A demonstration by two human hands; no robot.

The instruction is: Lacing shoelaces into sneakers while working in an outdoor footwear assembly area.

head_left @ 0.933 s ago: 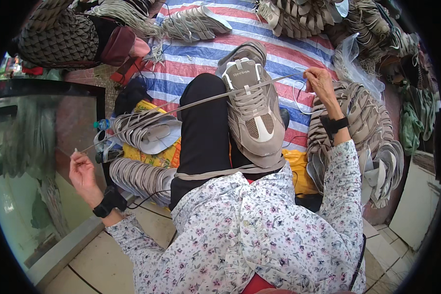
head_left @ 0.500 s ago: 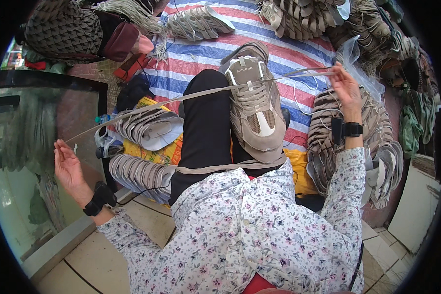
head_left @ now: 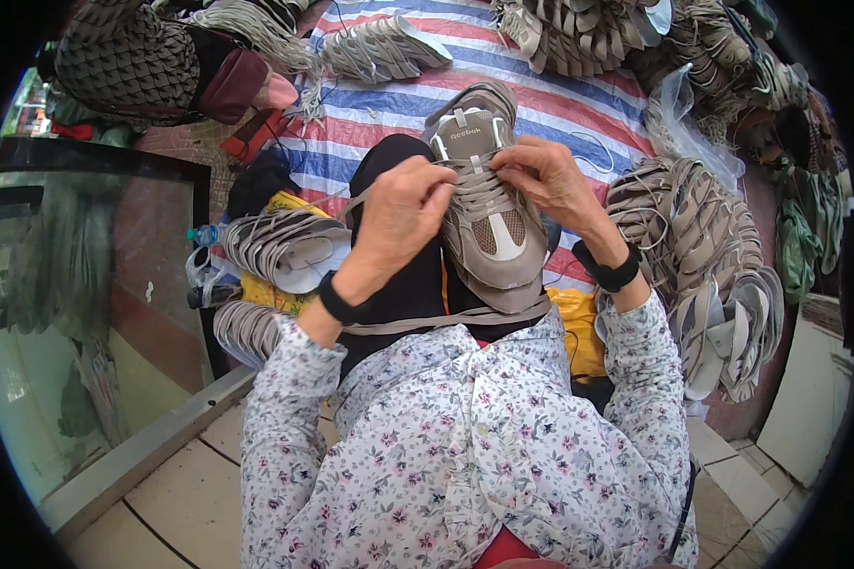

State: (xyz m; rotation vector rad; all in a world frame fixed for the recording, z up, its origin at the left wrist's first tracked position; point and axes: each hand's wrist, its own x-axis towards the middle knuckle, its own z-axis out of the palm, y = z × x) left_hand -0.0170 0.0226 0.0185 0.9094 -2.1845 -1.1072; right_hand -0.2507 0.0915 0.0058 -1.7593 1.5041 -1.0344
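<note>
A grey-beige sneaker [head_left: 491,220] rests on my black-trousered knee [head_left: 399,284], toe pointing toward me. My left hand [head_left: 403,211] pinches the lace at the left side of the shoe's lacing. My right hand [head_left: 541,175] grips the lace at the right side near the tongue. Both hands are close together over the shoe. Each wrist wears a black band. A beige strap [head_left: 446,321] runs across my lap under the shoe's toe.
Stacks of grey shoe uppers lie at my left [head_left: 280,248], at my right [head_left: 697,256] and at the top [head_left: 380,49]. A red, white and blue striped sheet [head_left: 389,114] covers the floor. Another person [head_left: 161,62] sits at the upper left. A glass panel [head_left: 76,313] stands at left.
Both hands were spread wide, pulling the lace taut to left and right. They have come in together onto the sneaker's lacing.
</note>
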